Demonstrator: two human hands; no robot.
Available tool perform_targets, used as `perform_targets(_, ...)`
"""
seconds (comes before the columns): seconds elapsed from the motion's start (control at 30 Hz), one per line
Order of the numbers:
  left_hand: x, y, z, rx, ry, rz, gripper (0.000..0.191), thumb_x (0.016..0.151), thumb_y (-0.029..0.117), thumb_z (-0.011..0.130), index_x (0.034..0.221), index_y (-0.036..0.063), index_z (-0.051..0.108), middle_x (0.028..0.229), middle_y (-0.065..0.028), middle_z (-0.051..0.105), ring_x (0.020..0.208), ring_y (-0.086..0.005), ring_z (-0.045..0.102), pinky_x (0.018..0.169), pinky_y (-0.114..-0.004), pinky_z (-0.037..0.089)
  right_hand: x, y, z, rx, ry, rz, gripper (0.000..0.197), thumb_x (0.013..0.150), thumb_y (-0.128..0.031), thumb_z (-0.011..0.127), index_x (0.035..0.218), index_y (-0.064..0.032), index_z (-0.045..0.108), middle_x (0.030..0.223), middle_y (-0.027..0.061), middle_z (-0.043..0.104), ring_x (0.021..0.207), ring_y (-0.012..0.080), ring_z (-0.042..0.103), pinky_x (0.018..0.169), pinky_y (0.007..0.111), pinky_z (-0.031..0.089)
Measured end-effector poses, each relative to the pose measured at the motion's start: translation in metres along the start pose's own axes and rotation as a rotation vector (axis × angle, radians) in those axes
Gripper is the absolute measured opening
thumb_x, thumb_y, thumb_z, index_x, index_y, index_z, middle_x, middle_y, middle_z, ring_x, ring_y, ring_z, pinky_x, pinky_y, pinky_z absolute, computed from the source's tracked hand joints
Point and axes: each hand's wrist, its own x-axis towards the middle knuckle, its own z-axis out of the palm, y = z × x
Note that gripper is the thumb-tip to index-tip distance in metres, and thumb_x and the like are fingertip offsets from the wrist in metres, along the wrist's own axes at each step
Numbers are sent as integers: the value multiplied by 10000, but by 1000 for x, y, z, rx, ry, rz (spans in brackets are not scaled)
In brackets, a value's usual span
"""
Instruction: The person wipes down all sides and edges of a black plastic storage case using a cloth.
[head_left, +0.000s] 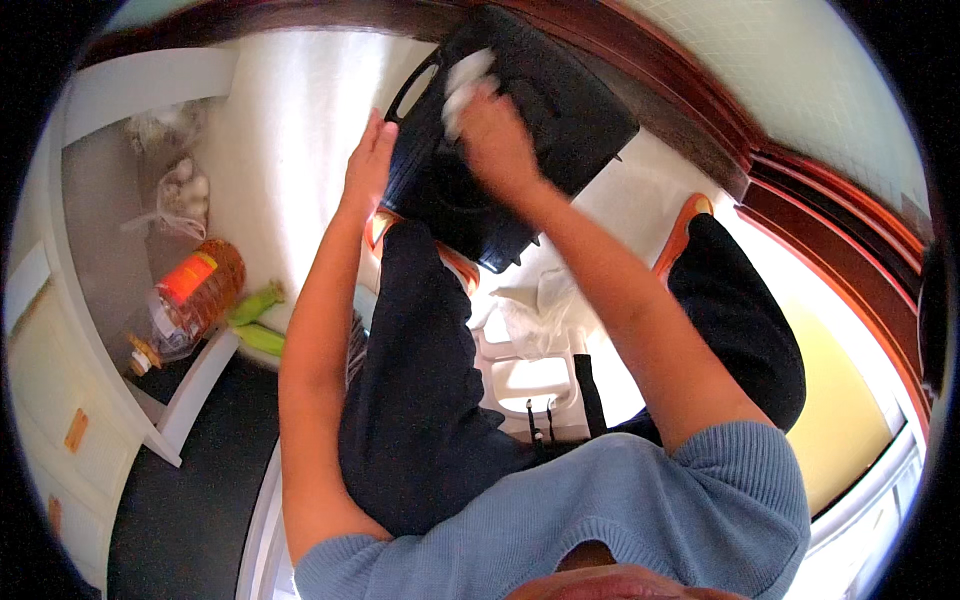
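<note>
A black plastic panel (577, 127) with a handle slot and short prongs along its lower edge stands tilted before me. My left hand (371, 165) holds its left edge, just below the slot; how far the fingers reach behind it is hidden. Over the panel's upper face is my right hand (499, 142), blurred by motion. It grips a crumpled white cloth or tissue (469, 71), also blurred, against or close to the black surface. The panel's lower part rests near my orange-sandalled foot (457, 266).
To the left, a large oil bottle (199, 281) lies tipped on a grey surface, near a bag of garlic-like bulbs (187, 195) and green corn cobs (255, 319). Between my legs are a clear plastic bag (536, 307) and a white moulded plastic piece (532, 382). Dark red wooden trim (675, 82) runs behind the panel.
</note>
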Motion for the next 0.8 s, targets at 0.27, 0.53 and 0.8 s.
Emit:
perform_targets(0.27,-11,8,-12,-243,-93,-82,829,939,624,333,1518,124,13,1507,-182,287,1400,-278,253,1142,-345,144,-42,-50,0,424,-317,-252,343,844,-101,505,1170,-19,572,1247,143,560,1169,313,518,1000,446,397)
perform_targets(0.53,4,-11,-19,-376,-142,-238,841,900,723,201,1520,192,-5,1520,-169,256,1376,-305,288,1135,-359,185,39,3,-8,-225,275,-14,304,813,-63,524,1093,52,552,1115,219,548,1014,402,523,876,486,403)
perform_targets(0.8,-7,10,-15,-247,-107,-118,855,881,746,153,1512,208,-55,1516,-124,290,1424,-304,168,1156,-379,42,-86,-122,62,64,-316,-551,368,842,-120,521,1191,-20,581,1253,144,566,1213,254,500,1078,398,341)
